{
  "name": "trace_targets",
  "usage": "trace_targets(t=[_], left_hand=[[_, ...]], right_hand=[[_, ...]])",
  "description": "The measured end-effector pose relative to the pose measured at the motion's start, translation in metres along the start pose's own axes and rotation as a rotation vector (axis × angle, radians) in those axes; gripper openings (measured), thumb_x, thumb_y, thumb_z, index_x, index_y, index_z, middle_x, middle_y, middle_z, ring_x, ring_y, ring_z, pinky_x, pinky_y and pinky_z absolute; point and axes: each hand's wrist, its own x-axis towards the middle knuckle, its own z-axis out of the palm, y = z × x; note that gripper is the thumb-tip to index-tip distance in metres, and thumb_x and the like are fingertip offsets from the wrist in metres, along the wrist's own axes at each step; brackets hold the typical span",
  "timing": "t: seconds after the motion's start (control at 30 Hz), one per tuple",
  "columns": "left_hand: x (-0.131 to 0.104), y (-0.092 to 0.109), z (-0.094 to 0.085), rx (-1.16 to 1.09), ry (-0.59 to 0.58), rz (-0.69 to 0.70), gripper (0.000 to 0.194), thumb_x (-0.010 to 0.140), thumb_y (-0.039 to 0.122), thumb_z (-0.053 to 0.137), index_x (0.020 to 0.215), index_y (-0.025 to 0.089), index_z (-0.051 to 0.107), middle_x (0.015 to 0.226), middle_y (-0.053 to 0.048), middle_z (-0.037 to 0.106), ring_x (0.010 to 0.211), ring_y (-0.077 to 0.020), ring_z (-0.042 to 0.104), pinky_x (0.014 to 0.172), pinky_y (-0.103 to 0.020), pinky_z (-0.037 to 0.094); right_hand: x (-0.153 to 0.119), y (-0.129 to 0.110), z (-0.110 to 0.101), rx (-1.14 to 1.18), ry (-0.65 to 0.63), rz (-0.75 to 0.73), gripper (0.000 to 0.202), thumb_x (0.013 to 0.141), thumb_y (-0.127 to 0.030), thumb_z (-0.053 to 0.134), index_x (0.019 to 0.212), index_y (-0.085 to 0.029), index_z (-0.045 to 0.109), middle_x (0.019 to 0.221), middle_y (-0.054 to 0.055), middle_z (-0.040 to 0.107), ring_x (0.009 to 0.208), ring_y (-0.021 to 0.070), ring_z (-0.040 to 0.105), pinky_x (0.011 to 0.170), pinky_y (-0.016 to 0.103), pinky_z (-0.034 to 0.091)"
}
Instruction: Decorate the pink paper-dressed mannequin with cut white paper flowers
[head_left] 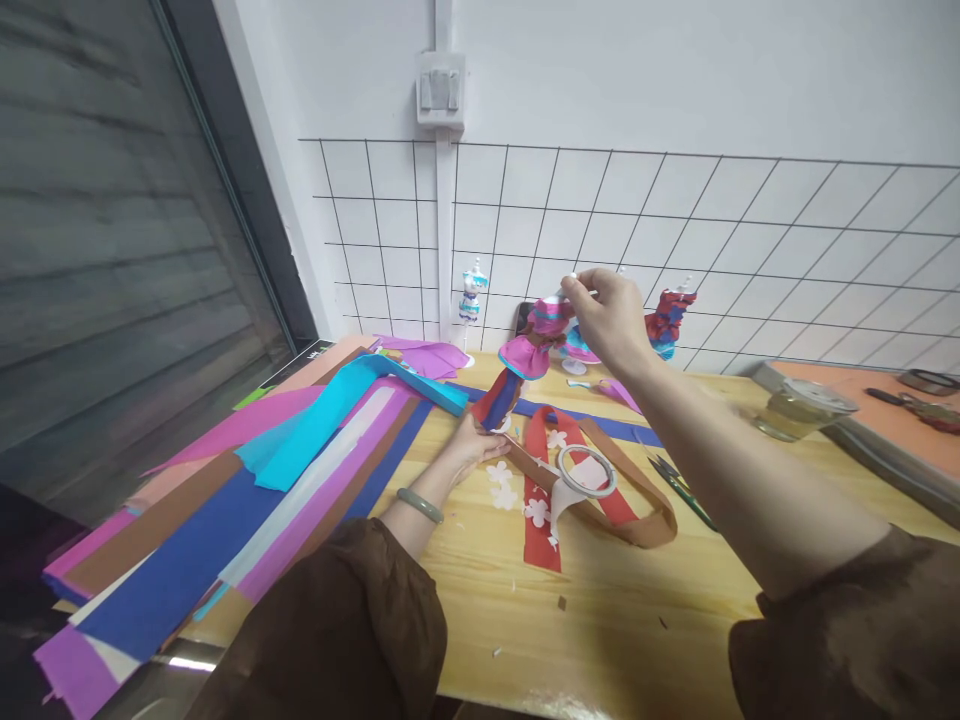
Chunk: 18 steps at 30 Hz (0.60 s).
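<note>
A miniature dress form (527,350) in a pink crepe-paper dress with blue trim is held tilted above the table between my two hands. At its top, my right hand (607,310) is closed, thumb and fingers pinching the white neck end. My left hand (476,448) is closed around the lower end, where red and blue paper (499,400) hangs. A brown paper strip (529,462) runs from beside my left fingers to the right. Just right of that hand, a tape roll (587,495) lies over a red strip (541,550) and white flower cutouts (502,485).
Long crepe-paper strips (187,540) in several colours cover the left side. Green-handled scissors (686,495) and a cup of liquid (802,410) are on the right. Other dress forms, one white and blue (471,295), one red and blue (667,325), stand by the gridded wall.
</note>
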Motion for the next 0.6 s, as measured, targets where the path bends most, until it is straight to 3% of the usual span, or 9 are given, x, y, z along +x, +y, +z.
trace_targets(t=[0.23, 0.43, 0.6], left_hand=[[-0.003, 0.004, 0.005, -0.002, -0.017, -0.005, 0.074, 0.054, 0.007, 0.077, 0.118, 0.024, 0.044, 0.095, -0.005, 0.062, 0.081, -0.0160, 0.064, 0.087, -0.041, 0.047], [-0.006, 0.007, 0.008, 0.025, -0.072, -0.005, 0.070, 0.057, 0.011, 0.077, 0.118, 0.024, 0.045, 0.096, -0.005, 0.062, 0.080, -0.0173, 0.065, 0.083, -0.039, 0.049], [-0.004, 0.002, 0.007, 0.101, -0.034, -0.057, 0.080, 0.059, 0.008, 0.074, 0.128, 0.019, 0.034, 0.075, -0.003, 0.064, 0.073, -0.0181, 0.066, 0.075, -0.036, 0.051]], right_hand=[[-0.001, 0.002, -0.001, -0.010, -0.025, -0.007, 0.026, 0.084, -0.038, 0.044, 0.078, -0.018, 0.059, 0.069, 0.004, 0.061, 0.063, 0.0180, 0.056, 0.059, 0.032, 0.042], [0.000, -0.001, 0.001, -0.050, 0.030, -0.023, 0.027, 0.086, -0.039, 0.042, 0.079, -0.018, 0.058, 0.066, 0.003, 0.060, 0.061, 0.0169, 0.055, 0.061, 0.033, 0.042], [0.010, 0.000, 0.003, -0.059, 0.063, -0.050, 0.029, 0.087, -0.040, 0.040, 0.080, -0.018, 0.057, 0.070, 0.004, 0.060, 0.063, 0.0170, 0.055, 0.065, 0.034, 0.041]])
